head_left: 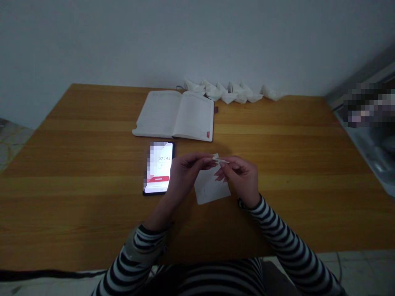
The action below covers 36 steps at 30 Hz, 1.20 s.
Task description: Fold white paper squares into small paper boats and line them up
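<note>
Along the far edge of the wooden worktop [92,213], against the pale wall [197,41], stands a row of folded white paper boats [231,93], the nearest of them just behind the top of an open notebook [175,115]. The notebook lies with its pages up, a small red tab at its lower right corner. Nearer the person, just below the notebook, a smartphone [158,168] lies with its screen lit, showing a partly blurred time readout and a red button. A blurred object [367,107] sits off the right end of the worktop, and a black cable [46,274] runs along the floor at lower left. Just right of the phone, a sheet of white paper [211,185] sits under and between the hands; whether it rests on the wood or hangs from the fingers, I cannot tell. The left hand [185,172] and the right hand [240,176] are both closed to a pinch, nearly meeting, their fingertips gripping the top of the paper, where a small folded part [219,159] shows. Black-and-white striped sleeves [286,242] cover both forearms.
</note>
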Each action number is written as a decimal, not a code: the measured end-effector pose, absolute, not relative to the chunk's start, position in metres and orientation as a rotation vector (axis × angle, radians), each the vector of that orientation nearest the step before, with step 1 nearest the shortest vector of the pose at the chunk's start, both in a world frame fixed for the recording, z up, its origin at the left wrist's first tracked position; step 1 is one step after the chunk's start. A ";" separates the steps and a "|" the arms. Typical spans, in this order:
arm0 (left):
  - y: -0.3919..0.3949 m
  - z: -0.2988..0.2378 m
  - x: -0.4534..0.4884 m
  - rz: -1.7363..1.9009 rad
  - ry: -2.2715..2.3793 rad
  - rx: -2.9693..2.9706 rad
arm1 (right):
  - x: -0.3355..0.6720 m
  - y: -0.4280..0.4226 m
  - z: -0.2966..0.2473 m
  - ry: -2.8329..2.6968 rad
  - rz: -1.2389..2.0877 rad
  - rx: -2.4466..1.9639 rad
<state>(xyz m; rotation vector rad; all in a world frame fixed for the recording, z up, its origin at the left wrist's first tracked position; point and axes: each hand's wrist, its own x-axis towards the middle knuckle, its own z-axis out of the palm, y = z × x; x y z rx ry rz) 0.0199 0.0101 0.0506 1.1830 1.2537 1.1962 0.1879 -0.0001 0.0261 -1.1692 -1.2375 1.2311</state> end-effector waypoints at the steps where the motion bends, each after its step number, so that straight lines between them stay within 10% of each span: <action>1: 0.010 0.050 0.020 1.216 1.256 1.192 | 0.186 0.000 0.026 -1.188 1.282 -1.158; 13: 0.006 0.049 0.028 1.173 1.221 1.173 | 0.191 0.004 0.038 -1.594 0.393 -1.212; 36: -0.004 0.047 0.041 1.179 1.070 0.778 | 0.174 -0.006 0.047 -1.482 0.492 -1.287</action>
